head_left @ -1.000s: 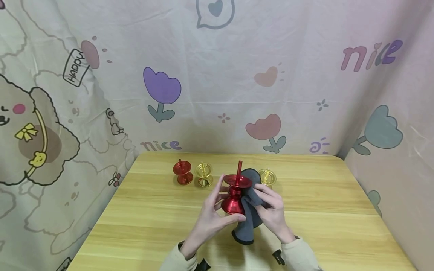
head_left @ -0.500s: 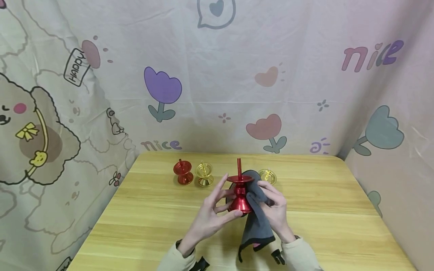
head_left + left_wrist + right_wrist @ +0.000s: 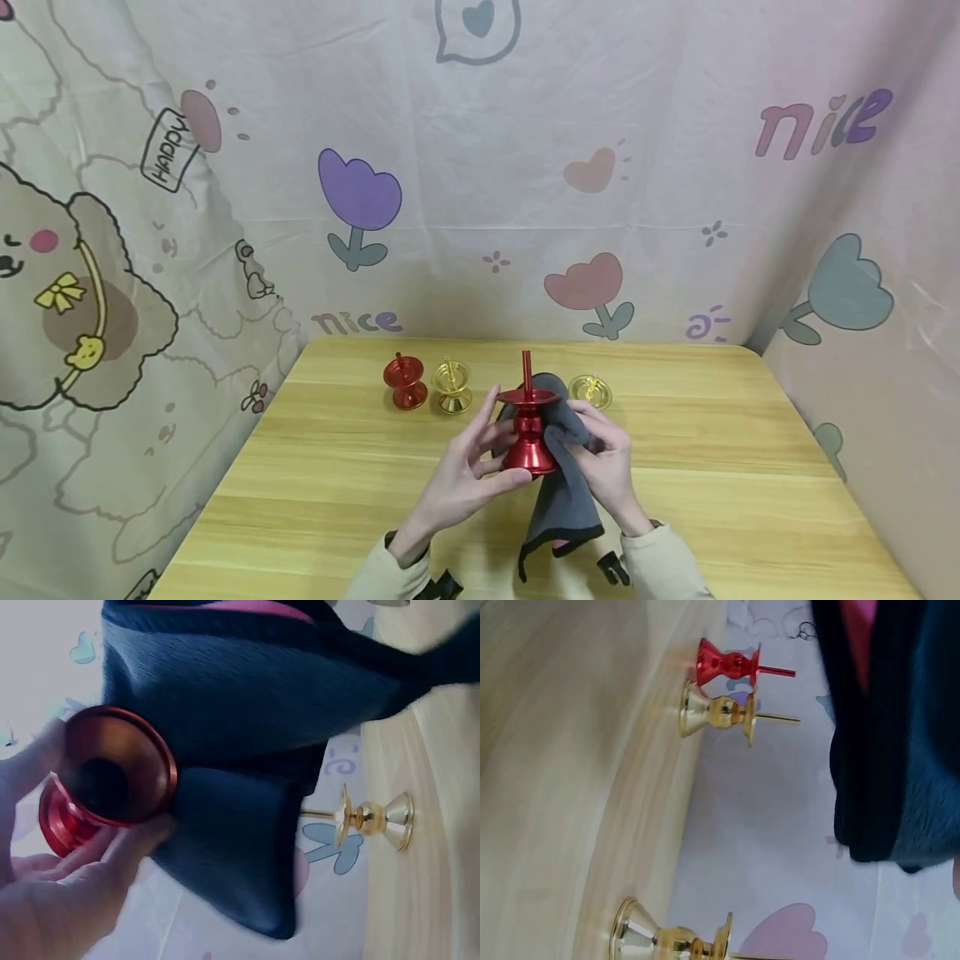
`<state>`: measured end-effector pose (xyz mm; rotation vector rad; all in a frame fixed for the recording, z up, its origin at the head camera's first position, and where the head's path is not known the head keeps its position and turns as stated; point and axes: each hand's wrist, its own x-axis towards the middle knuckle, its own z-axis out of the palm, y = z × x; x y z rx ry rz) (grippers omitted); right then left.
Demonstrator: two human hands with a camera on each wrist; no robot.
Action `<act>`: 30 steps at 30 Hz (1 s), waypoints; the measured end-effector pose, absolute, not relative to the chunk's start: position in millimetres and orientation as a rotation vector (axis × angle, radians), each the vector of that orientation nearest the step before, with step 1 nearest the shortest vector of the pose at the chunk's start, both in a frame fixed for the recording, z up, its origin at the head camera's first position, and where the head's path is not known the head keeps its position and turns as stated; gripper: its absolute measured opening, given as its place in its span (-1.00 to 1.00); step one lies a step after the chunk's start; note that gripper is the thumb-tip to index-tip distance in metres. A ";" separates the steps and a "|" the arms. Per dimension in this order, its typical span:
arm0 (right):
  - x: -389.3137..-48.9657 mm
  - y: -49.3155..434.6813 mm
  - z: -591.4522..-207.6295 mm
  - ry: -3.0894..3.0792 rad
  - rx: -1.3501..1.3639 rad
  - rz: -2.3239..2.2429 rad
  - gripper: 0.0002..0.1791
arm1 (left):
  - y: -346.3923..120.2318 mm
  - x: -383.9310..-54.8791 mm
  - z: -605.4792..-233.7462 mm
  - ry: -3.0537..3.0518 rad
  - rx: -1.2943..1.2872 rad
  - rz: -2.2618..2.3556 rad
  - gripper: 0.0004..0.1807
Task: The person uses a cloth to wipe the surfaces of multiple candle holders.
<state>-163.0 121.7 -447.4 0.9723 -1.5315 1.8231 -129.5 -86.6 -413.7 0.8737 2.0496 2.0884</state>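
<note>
Left grip (image 3: pixel 459 482) holds glossy red candleholder (image 3: pixel 529 454).

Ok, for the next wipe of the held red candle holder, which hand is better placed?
Likely the right hand: it grips the gray cloth, bunched beside the held red candle holder. The left hand is occupied supporting that holder by its lower part, so it seems better suited to steadying.

Small curtained-off booth, home or studio unclear: printed cloth (image 3: pixel 480 150) w/ cartoon tulips (image 3: pixel 360 196), hearts (image 3: pixel 591 171) & "nice" lettering (image 3: pixel 825 125) hangs at back & both sides of wood-grain bench (image 3: pixel 300 500).
</note>
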 end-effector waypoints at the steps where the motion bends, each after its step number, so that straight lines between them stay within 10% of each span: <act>1: -163.0 121.9 -448.1 -1.530 0.960 1.803 -0.67 | -85.7 -128.9 -413.1 2.057 0.863 2.082 0.10; 30: -167.7 117.2 -450.5 -1.441 0.961 1.299 -0.76 | -76.2 -123.1 -409.5 2.224 0.753 2.115 0.17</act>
